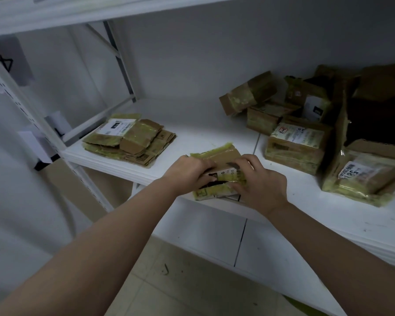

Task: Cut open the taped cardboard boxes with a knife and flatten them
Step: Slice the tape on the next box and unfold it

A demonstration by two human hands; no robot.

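A small taped cardboard box (219, 176) lies at the front edge of the white shelf (192, 133), its top split open along a dark slit. My left hand (187, 172) grips its left side and top flap. My right hand (258, 183) presses on its right side, fingers curled over the flap. A dark object shows by my right fingertips; I cannot tell if it is a knife. A stack of flattened boxes (130, 139) lies to the left. Taped, unopened boxes (297, 144) are piled to the right.
A larger open carton (374, 124) stands at the far right behind a taped parcel (360, 176). White shelf uprights (32, 115) rise at the left, another shelf board is overhead, and tiled floor lies below.
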